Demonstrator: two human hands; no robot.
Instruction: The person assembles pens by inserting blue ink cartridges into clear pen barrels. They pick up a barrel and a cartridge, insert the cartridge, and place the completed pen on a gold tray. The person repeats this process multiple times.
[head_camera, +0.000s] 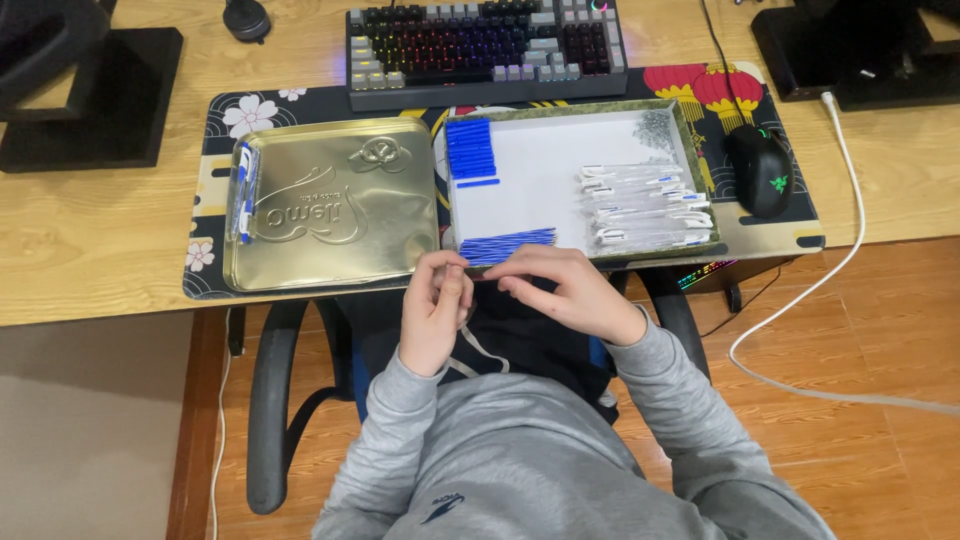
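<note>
Light wooden desk (90, 240), orange-brown wood floor (850, 460), black office chair (270, 420), patterned desk mat (215, 120)

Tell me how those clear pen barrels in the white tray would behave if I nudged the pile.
The clear pen barrels look like thin hollow plastic, so they are probably light and stiff. Being round and loosely stacked, they would likely roll or slide apart. The white tray has a raised rim, which should probably stop them leaving it.

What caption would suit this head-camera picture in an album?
Left hand and right hand meet at the near edge of a shallow white tray of blue pen parts, beside a gold metal tin lid.
</note>
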